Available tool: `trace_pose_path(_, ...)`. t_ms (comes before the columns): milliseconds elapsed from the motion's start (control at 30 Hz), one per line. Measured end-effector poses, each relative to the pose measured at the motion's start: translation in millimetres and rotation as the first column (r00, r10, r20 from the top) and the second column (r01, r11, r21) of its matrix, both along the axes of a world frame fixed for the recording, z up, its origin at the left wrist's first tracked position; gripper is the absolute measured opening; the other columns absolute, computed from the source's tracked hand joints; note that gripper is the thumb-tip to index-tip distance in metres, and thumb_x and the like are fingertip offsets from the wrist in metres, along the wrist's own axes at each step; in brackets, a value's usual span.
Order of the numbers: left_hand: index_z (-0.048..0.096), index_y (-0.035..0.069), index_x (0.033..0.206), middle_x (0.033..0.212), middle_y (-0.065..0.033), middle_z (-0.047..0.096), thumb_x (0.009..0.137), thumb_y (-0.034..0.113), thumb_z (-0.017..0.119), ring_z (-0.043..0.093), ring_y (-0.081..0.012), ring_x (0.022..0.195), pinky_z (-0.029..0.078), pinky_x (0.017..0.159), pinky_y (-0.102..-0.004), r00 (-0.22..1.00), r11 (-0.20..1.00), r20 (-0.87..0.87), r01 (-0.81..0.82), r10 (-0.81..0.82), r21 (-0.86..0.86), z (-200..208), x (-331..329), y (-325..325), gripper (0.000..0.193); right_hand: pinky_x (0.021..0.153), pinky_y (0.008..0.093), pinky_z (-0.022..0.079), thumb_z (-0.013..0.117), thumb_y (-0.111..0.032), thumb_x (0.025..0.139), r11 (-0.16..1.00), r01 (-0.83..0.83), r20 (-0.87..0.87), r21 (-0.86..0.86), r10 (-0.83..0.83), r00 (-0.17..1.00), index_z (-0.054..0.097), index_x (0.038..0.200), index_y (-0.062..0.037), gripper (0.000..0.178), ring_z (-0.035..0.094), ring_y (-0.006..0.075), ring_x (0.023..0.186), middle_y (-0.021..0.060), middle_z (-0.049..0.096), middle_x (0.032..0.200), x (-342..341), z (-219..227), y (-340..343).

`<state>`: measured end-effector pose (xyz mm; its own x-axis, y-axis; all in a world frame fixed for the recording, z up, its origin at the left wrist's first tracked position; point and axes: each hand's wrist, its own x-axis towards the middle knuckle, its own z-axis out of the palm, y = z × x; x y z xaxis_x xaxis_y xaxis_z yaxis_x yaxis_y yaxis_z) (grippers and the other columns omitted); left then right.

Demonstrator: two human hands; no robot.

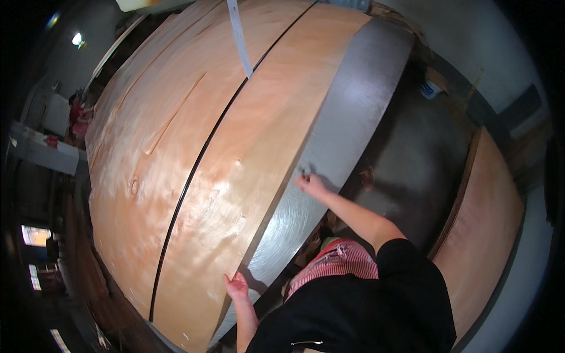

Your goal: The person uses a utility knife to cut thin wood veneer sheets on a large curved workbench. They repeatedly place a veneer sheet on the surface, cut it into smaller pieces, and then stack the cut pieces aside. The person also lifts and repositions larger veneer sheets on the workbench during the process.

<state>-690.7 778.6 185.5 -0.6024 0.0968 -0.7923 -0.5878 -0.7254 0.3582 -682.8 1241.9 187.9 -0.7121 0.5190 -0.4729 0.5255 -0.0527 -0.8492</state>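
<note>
You have one large wooden sheet (250,170) over most of the bench (359,88), its near edge running along the bench's bare metal margin. Your left hand (237,286) touches that near edge, fingers partly curled; I cannot tell whether they pinch it. Your right hand (313,186) is at the metal margin, fingers curled in, their hold too blurred to tell. One black line (157,282) runs roughly parallel to the near edge; one pale strip (238,38) ends at it
</note>
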Motion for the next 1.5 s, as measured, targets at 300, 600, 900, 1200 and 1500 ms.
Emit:
trace_pose_path(300,0.055,0.011,0.091,0.078,-0.0005,0.059,0.083,0.037,0.051,0.051,-0.0099,0.060,0.043,0.053,-0.0196,0.988,0.950,-0.109,-0.132,0.105,-0.282,32,6,30,0.027,0.036,0.0266,0.028,0.061,-0.035,0.073,0.875,0.459,-0.082,-0.155,-0.475,0.876,0.049,0.064,-0.0057,0.033,0.036,0.0103,0.040,0.0003,0.042,0.052,-123,16,133)
trace_pose_path(600,0.054,0.010,0.099,0.090,-0.0011,0.060,0.084,0.034,0.050,0.054,-0.0111,0.076,0.042,0.061,-0.0202,0.957,0.936,-0.248,-0.219,0.150,-0.277,16,8,26,0.029,0.040,0.0256,0.033,0.064,-0.032,0.071,0.823,0.478,-0.128,-0.308,-0.534,0.836,0.054,0.080,-0.0014,0.033,0.044,0.0109,0.049,0.0029,0.051,0.064,-108,-5,134)
trace_pose_path(900,0.047,0.006,0.110,0.108,-0.0044,0.053,0.084,0.034,0.051,0.048,-0.0176,0.100,0.038,0.085,-0.0307,0.943,0.897,-0.184,-0.324,0.278,-0.301,3,2,15,0.039,0.034,0.0189,0.024,0.059,-0.025,0.078,0.753,0.432,-0.154,-0.497,-0.566,0.810,0.056,0.085,-0.0072,0.020,0.034,0.0046,0.037,-0.0022,0.051,0.062,-74,19,112)
trace_pose_path(1200,0.053,0.012,0.094,0.085,0.0015,0.058,0.081,0.042,0.052,0.051,-0.0107,0.069,0.041,0.059,-0.0222,0.987,0.982,0.127,-0.081,0.103,-0.168,-10,14,1,0.033,0.032,0.0201,0.022,0.058,-0.024,0.079,0.732,0.597,-0.040,-0.327,-0.642,0.765,0.055,0.082,-0.0068,0.018,0.034,0.0061,0.036,-0.0010,0.049,0.056,-71,7,114)
trace_pose_path(1500,0.056,0.000,0.096,0.076,-0.0087,0.060,0.087,0.044,0.035,0.056,-0.0142,0.062,0.045,0.055,-0.0261,0.732,0.685,0.128,0.675,-0.669,-0.275,-12,-27,5,0.049,0.030,0.0192,0.020,0.044,-0.034,0.085,0.835,0.504,0.320,-0.223,-0.426,0.846,0.053,0.099,-0.0054,0.033,0.023,0.0047,0.034,0.0127,0.063,0.088,-13,5,112)
